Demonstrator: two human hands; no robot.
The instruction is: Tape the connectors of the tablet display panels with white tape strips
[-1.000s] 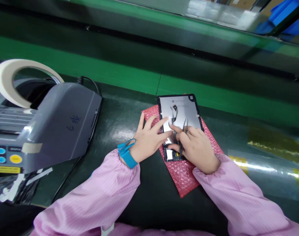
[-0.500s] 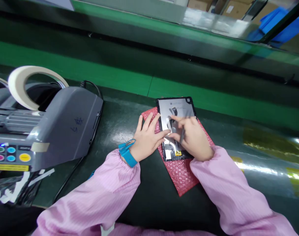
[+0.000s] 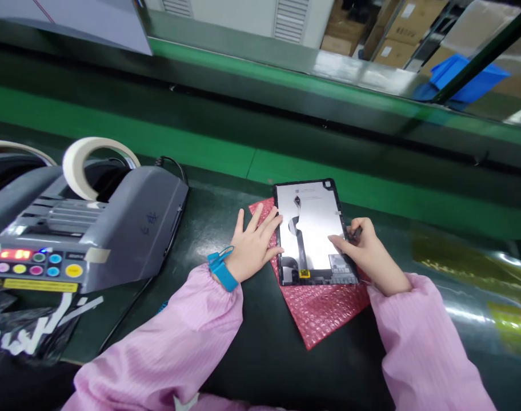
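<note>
An opened tablet [image 3: 314,228] with a silvery inner plate and a black flex cable lies on a red bubble-wrap sheet [image 3: 324,311] on the dark bench. My left hand [image 3: 254,244] lies flat with fingers spread, its fingertips against the tablet's left edge. At the tablet's right edge, my right hand [image 3: 369,251] is closed around dark tweezers [image 3: 355,233]. Both arms wear pink sleeves, and a blue strap [image 3: 221,268] circles the left wrist.
A grey tape dispenser machine [image 3: 93,228] with coloured buttons and a roll of white tape [image 3: 91,162] stands at the left, its black cable [image 3: 172,162] trailing behind it. A green conveyor belt [image 3: 200,148] runs along the far side. Yellowish film [image 3: 479,257] lies at the right.
My right hand has moved off the middle of the tablet to its right edge, uncovering the plate. The left hand has slid to the tablet's left edge. The camera has tilted up.
</note>
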